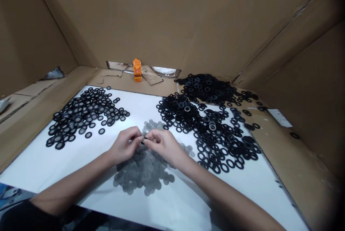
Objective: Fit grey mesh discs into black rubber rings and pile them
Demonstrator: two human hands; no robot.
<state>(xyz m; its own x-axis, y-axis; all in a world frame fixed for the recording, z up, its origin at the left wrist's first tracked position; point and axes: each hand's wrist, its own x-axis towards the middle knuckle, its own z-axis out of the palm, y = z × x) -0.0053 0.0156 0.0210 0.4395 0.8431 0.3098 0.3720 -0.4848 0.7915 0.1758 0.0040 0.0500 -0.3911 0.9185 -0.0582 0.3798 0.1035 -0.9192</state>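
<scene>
My left hand (125,145) and my right hand (162,145) meet over the middle of the white board, fingertips pinched together. Between them is a small black ring (143,140), mostly hidden by the fingers; whether a disc sits in it I cannot tell. Just below the hands spreads a pile of thin grey mesh discs (145,173). Off to the right lies a large heap of black rings (215,130) with open centres. At the left, black rings with grey discs in them (81,116) form another heap.
Cardboard walls (172,15) enclose the back and sides. An orange carton (137,69) stands by a slot in the back wall. More black rings (207,87) are piled at the back right, beyond the white board (88,162). A white paper label (279,117) lies at the right.
</scene>
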